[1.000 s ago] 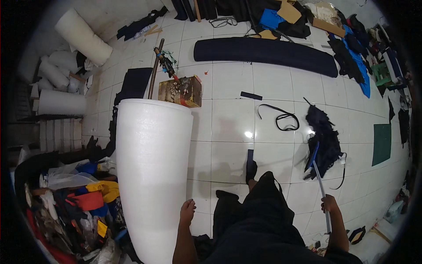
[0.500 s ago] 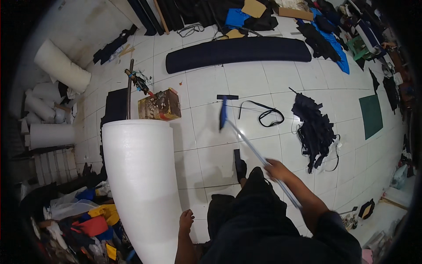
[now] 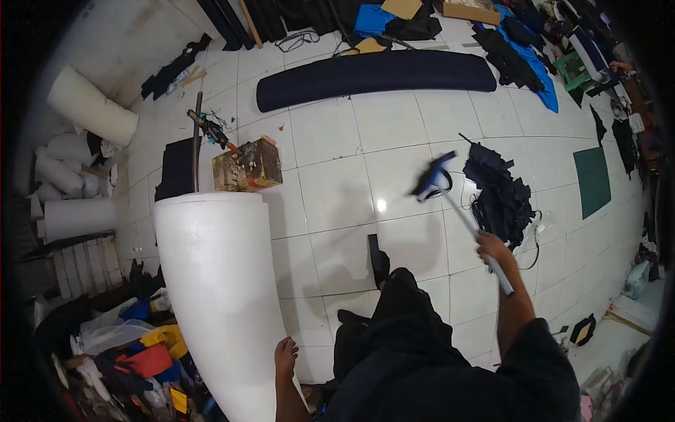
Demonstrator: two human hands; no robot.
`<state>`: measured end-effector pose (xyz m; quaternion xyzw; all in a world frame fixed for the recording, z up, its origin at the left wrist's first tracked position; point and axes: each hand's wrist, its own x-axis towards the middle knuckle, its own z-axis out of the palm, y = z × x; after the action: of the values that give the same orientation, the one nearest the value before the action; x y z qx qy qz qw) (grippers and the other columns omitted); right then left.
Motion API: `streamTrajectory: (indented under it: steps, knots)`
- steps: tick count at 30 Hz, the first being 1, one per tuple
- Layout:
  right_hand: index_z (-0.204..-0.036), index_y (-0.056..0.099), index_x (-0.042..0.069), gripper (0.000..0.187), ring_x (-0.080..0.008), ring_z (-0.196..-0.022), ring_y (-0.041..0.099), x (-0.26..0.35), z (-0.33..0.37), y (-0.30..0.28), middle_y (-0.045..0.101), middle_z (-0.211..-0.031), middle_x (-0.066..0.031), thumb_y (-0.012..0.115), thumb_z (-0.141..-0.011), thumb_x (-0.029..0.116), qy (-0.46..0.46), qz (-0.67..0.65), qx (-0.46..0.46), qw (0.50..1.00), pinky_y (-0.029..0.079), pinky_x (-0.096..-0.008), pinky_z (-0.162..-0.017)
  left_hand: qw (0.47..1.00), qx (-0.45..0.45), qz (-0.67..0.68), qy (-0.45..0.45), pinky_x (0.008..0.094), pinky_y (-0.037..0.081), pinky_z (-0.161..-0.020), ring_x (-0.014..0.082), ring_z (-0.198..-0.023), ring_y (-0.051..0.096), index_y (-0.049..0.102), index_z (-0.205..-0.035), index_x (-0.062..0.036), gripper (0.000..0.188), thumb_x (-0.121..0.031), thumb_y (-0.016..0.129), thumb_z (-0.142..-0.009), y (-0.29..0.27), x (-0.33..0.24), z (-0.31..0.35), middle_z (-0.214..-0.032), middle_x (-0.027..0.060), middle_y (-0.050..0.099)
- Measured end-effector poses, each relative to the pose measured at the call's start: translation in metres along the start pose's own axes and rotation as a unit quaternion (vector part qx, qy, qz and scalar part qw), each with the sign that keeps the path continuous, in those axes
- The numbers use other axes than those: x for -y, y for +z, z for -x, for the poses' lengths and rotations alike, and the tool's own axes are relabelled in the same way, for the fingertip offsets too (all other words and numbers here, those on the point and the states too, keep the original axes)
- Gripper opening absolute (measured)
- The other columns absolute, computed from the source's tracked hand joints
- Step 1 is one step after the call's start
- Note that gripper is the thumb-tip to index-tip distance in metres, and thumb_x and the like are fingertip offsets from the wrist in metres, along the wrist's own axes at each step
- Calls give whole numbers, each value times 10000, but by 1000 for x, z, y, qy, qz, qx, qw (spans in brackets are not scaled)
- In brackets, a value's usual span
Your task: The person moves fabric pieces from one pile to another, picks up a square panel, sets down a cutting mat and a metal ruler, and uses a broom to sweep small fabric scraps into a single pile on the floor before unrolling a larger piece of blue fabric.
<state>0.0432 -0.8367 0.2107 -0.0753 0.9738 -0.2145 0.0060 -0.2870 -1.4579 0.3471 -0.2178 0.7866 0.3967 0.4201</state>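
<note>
The broom (image 3: 463, 214) slants over the tiled floor (image 3: 330, 193) beside dark scraps (image 3: 500, 193); we judge it light, stiff, best held along its shaft (image 3: 501, 276), where the right grip (image 3: 493, 247) is wrapped. The left grip (image 3: 285, 357) hangs slack, empty, beside the white roll (image 3: 214, 281). Blur hides from us whether the bristles (image 3: 425, 183) touch down.

Head-worn fisheye view, facing down and forward, well above tiled floor (image 3: 330, 190)

the right hand (image 3: 493, 247) grips a blue-headed pole (image 3: 464, 216) near dark fabric scraps (image 3: 500, 193).
</note>
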Motion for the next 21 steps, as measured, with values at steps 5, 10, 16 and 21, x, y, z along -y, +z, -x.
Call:
streamTrajectory:
  steps: [5, 10, 16, 21]
  knots:
    - [-668, 632, 53, 165, -259, -614, 601, 18, 100, -6, 620, -683, -111, 567, -679, 204, 683, -174, 164, 690, 478, -395, -580, 997, 9, -54, -48, 253, 405, -579, 113, -709, 508, 483, -1109, -19, 358, -243, 506, -831, 11, 24, 1, -847, 27, 537]
    - [-1036, 454, -24, 317, -249, -548, 578, 110, 127, 11, 542, -647, -150, 505, -753, 112, 802, -218, -78, 551, 428, -349, -381, 1000, 15, -9, 1, 248, 395, -581, 116, -703, 499, 479, -1094, -42, 350, -277, 505, -835, 1, 35, 4, -861, 29, 525]
    - [-949, 395, 41, 217, -150, -388, 416, 244, 108, -19, 420, -558, -45, 491, -775, 129, 769, -455, -210, 397, 354, -289, -322, 998, 49, 26, 25, 228, 387, -548, 124, -680, 492, 463, -1058, -51, 349, -312, 522, -834, -12, 71, -6, -830, 29, 500]
    - [-786, 411, 102, 107, -120, -363, 375, 340, 85, -15, 407, -550, -11, 503, -794, 155, 706, -529, -226, 413, 306, -259, -321, 997, 65, 14, 40, 253, 395, -541, 123, -656, 493, 473, -1017, -73, 311, -308, 531, -822, -33, 139, -1, -802, 20, 500]
